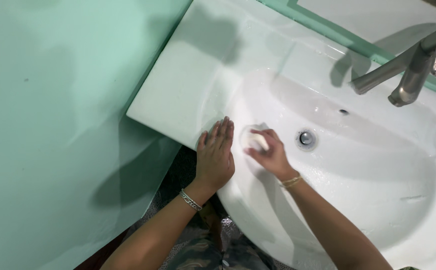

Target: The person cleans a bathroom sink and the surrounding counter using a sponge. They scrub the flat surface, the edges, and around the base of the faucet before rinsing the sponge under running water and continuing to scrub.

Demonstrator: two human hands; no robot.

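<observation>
Left hand: I see my left hand (214, 156) lying flat, palm down, fingers straight and together, on the front rim of the white washbasin (368, 165); it holds nothing.
Right hand: my right hand (269, 150) is curled around a white bar of soap (253, 140), fingers wrapped over its right side, pressing it against the inner wall of the bowl.
Soap: it sits inside the basin, just right of my left fingertips and left of the drain (305, 139).
Wrists: a silver chain bracelet (191, 200) on the left, a gold one (291, 181) on the right.
Tap: a grey metal faucet (408, 72) stands at the far right edge, well apart from both hands.
Surroundings: a mint-green wall (53, 125) fills the left side.
</observation>
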